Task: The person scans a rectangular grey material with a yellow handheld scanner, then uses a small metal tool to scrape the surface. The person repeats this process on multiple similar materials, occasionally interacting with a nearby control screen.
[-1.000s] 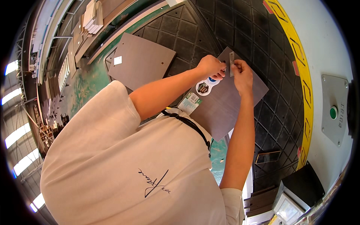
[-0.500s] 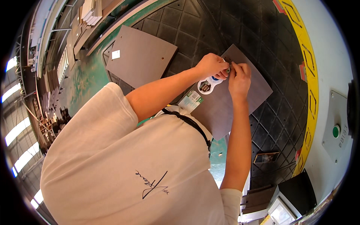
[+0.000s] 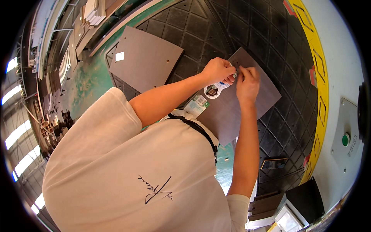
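Observation:
My left hand [image 3: 219, 72] is closed in a pinch on a small light-and-green piece [image 3: 235, 74], too small to name. Just beside it, my right hand [image 3: 247, 83] has its fingertips drawn together, and what they hold, if anything, cannot be made out. Both hands are over a brown-grey panel [image 3: 247, 104], near its far corner, where small dark holes show. A white tray with round compartments [image 3: 217, 95] sits under and beside my left hand. Small dark pieces [image 3: 212, 91] lie in its near compartment, and something blue is partly hidden by my fingers.
A printed green-and-white packet [image 3: 197, 105] lies on the panel near my waist. Another brown panel [image 3: 145, 58] with a white label rests on the black tiled mat [image 3: 216, 23] to the left. At right are a yellow strip [image 3: 321, 92] and a machine's green button [image 3: 345, 140].
My fingertips have drawn slightly apart, and the small piece has stayed with my left hand. The tray and panels lie as before.

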`<action>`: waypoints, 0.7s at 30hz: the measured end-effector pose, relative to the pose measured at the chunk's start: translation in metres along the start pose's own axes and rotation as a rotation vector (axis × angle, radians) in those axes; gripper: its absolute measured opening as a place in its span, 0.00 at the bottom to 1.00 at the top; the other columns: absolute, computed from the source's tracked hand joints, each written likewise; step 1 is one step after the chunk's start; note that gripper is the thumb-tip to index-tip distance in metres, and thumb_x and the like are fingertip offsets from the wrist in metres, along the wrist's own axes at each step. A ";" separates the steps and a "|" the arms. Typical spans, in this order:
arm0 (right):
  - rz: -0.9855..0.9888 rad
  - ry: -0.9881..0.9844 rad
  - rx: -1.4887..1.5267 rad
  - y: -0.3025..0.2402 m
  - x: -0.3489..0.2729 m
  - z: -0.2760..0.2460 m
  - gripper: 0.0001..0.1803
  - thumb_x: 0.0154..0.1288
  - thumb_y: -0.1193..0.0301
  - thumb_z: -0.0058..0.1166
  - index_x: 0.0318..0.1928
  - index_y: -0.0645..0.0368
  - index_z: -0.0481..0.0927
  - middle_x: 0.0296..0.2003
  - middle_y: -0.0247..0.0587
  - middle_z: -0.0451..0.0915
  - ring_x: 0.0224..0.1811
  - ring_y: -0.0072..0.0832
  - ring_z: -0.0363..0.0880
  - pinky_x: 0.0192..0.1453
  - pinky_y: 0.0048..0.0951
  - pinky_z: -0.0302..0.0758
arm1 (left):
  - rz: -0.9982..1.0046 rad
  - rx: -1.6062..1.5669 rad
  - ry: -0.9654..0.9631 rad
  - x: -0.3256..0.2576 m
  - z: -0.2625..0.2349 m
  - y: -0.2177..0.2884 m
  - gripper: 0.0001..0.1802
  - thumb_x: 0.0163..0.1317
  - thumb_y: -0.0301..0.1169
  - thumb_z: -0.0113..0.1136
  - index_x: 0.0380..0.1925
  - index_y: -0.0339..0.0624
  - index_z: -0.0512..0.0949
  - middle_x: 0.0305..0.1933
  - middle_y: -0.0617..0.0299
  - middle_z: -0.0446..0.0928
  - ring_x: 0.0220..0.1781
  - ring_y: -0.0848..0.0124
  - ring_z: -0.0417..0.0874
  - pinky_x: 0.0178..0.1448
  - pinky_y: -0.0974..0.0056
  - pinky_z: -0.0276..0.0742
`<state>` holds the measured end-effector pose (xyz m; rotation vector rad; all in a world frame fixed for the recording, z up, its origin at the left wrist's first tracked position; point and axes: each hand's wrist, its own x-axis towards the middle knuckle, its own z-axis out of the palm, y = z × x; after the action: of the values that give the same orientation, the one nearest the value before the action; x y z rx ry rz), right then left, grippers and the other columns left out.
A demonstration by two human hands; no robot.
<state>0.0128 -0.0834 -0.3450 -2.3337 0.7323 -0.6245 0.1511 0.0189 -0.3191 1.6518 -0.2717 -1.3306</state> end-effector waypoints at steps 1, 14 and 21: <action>-0.028 -0.024 -0.002 -0.002 -0.001 0.000 0.09 0.64 0.79 0.63 0.45 0.60 0.88 0.39 0.41 0.80 0.45 0.44 0.81 0.49 0.44 0.78 | -0.001 0.003 -0.001 -0.001 -0.001 -0.001 0.14 0.66 0.30 0.61 0.29 0.27 0.84 0.31 0.48 0.89 0.33 0.63 0.94 0.37 0.66 0.90; -0.032 0.012 0.022 0.009 0.002 0.001 0.09 0.66 0.78 0.63 0.46 0.58 0.88 0.40 0.41 0.80 0.44 0.43 0.82 0.48 0.42 0.79 | -0.007 0.018 0.075 -0.008 0.006 -0.009 0.15 0.67 0.31 0.61 0.27 0.29 0.81 0.28 0.50 0.87 0.32 0.65 0.92 0.36 0.66 0.88; 0.076 -0.068 0.146 0.014 0.004 -0.003 0.08 0.67 0.76 0.64 0.45 0.58 0.88 0.41 0.40 0.81 0.44 0.42 0.82 0.47 0.41 0.79 | -0.072 -0.257 0.143 -0.017 0.015 -0.025 0.13 0.71 0.31 0.59 0.29 0.32 0.78 0.29 0.53 0.84 0.37 0.63 0.93 0.38 0.66 0.86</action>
<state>0.0091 -0.0963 -0.3510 -2.1724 0.7172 -0.5441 0.1228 0.0353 -0.3272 1.5402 0.0430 -1.2374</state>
